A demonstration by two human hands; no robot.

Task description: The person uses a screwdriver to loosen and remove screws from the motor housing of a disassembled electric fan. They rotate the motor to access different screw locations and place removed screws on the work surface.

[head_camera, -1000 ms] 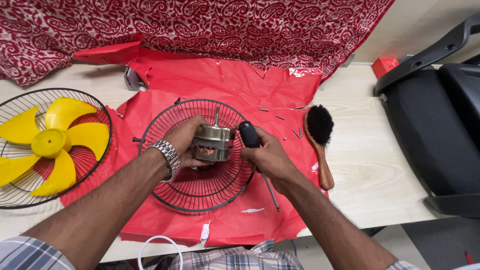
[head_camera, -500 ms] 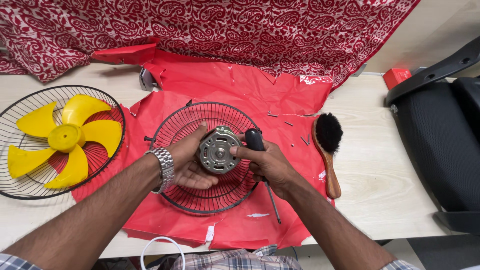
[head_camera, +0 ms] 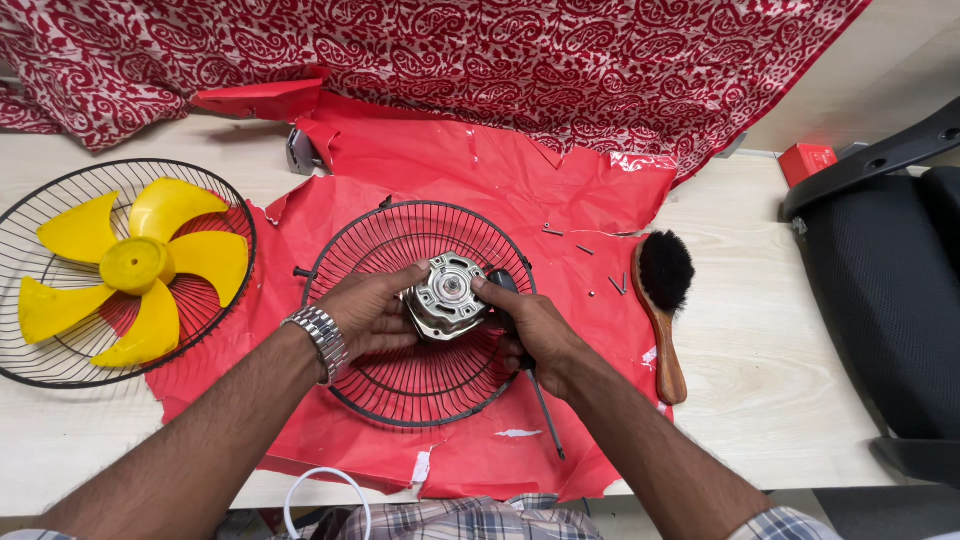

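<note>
Over red sheet (head_camera: 480,180) at middle of surface (head_camera: 760,340): motor (head_camera: 445,295) sits at centre of black wire guard (head_camera: 415,385). Left hand (head_camera: 372,312), metal watch (head_camera: 318,338) on wrist, grip curled around motor's left side. Right hand (head_camera: 530,325) grip pinches motor's right edge, fingers also clamped on screwdriver (head_camera: 540,400), shaft pointing toward person. Brush (head_camera: 662,300) lies right of guard; small screws (head_camera: 585,250) between them. Yellow blade (head_camera: 130,270) rests in second guard (head_camera: 60,375), far left. Patterned red cloth (head_camera: 450,60) behind.
</note>
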